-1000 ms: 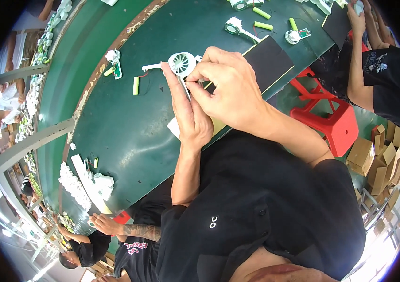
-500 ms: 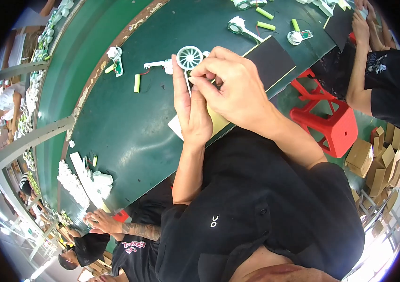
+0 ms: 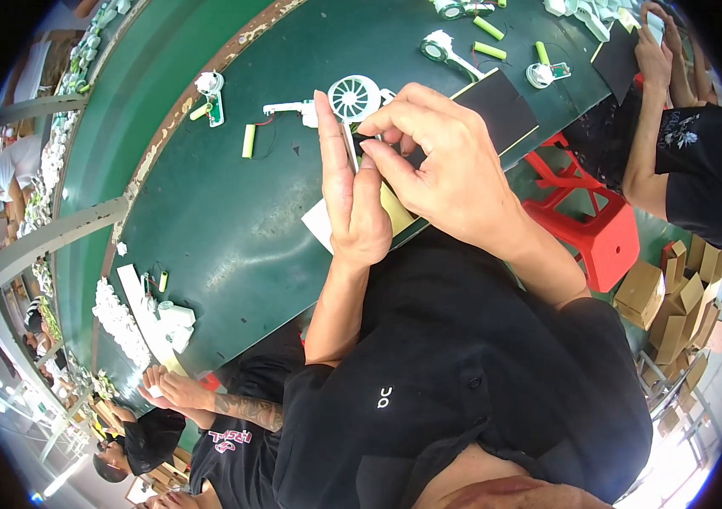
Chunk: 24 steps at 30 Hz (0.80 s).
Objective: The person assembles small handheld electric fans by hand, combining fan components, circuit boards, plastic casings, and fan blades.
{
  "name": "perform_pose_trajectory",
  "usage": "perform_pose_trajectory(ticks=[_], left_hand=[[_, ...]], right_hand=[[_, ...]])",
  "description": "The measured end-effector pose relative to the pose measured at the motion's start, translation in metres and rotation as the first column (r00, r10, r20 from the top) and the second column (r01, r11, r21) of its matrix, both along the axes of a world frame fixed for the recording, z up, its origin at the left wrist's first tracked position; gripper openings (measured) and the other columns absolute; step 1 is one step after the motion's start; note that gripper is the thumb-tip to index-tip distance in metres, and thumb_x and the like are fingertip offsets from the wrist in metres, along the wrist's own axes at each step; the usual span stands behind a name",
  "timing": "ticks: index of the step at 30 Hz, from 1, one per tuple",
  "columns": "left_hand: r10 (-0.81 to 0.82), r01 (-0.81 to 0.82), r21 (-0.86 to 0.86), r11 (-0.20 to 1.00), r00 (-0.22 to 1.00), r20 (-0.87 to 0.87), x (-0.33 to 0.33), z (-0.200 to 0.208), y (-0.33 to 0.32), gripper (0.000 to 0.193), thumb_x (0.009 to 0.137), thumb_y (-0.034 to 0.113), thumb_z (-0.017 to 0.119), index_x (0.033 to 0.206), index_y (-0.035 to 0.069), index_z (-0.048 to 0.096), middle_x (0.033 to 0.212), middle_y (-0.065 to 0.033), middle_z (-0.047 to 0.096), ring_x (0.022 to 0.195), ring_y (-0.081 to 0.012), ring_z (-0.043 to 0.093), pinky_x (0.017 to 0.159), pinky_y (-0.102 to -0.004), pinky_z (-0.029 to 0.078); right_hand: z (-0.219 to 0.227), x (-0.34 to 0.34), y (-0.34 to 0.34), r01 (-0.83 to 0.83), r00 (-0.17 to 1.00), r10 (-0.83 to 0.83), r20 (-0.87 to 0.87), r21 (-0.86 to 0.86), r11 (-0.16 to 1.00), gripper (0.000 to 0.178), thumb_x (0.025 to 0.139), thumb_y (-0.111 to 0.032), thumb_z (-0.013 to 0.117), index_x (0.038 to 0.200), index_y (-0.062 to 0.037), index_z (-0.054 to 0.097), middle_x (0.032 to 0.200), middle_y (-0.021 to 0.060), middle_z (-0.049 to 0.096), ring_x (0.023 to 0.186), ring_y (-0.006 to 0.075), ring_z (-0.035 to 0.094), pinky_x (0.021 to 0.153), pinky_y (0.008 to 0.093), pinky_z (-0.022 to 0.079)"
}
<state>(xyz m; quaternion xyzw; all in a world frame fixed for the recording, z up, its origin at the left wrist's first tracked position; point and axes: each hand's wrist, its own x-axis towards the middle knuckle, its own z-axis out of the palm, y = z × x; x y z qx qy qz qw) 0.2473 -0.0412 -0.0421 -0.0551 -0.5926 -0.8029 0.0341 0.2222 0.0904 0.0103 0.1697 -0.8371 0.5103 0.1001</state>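
A white handheld fan (image 3: 354, 99) with a round spoked grille is held upright over the green table. My left hand (image 3: 357, 208) grips its handle between the straight fingers and the thumb. Close beside the handle, my right hand (image 3: 450, 165) is closed in a pinch, thumb and index finger near the handle's side. A small dark bit shows between the fingers there, too hidden to name. Behind the hands lies another white fan part (image 3: 297, 110) with a wire leading to a green battery cell (image 3: 249, 141).
A black sheet (image 3: 501, 110) lies right of my hands; pale paper (image 3: 317, 224) lies beneath them. More fan parts (image 3: 211, 99) and battery cells (image 3: 490, 51) are spread over the green table (image 3: 234, 254). Co-workers' hands (image 3: 176, 390) work at both sides. A red stool (image 3: 594, 237) stands right.
My hands and the fan sit slightly further right in the picture, as the view shifts a little. The grip looks the same. The left co-worker's hands have come together.
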Motion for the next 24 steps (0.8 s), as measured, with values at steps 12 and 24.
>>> perform_pose_trajectory(ticks=[12, 24], left_hand=[[0.002, -0.008, -0.209, 0.978, 1.0, -0.029, -0.003, -0.005, 0.0, 0.066, 0.107, 0.003, 0.035, 0.166, -0.004, 0.005, 0.133, -0.016, 0.056, 0.103, -0.0159, 0.055, 0.089, -0.0311, 0.049], [-0.127, 0.125, 0.035, 0.992, 0.988, 0.085, -0.005, 0.007, -0.005, 0.063, 0.113, 0.025, 0.041, 0.164, -0.004, 0.019, 0.118, -0.0071, 0.062, 0.089, -0.0097, 0.051, 0.077, -0.0259, 0.045]], right_hand=[[0.014, 0.004, -0.012, 0.415, 0.89, -0.419, -0.181, -0.061, 0.908, 0.077, 0.075, 0.001, 0.086, 0.144, -0.0027, 0.051, 0.112, 0.0118, 0.06, 0.093, 0.0186, 0.065, 0.077, 0.0319, 0.057], [0.01, 0.001, 0.039, -0.22, 0.976, 0.217, 0.037, 0.121, 0.968, 0.101, 0.069, -0.002, 0.083, 0.158, -0.0035, 0.035, 0.155, 0.0235, 0.041, 0.147, 0.0423, 0.037, 0.119, 0.0457, 0.037]])
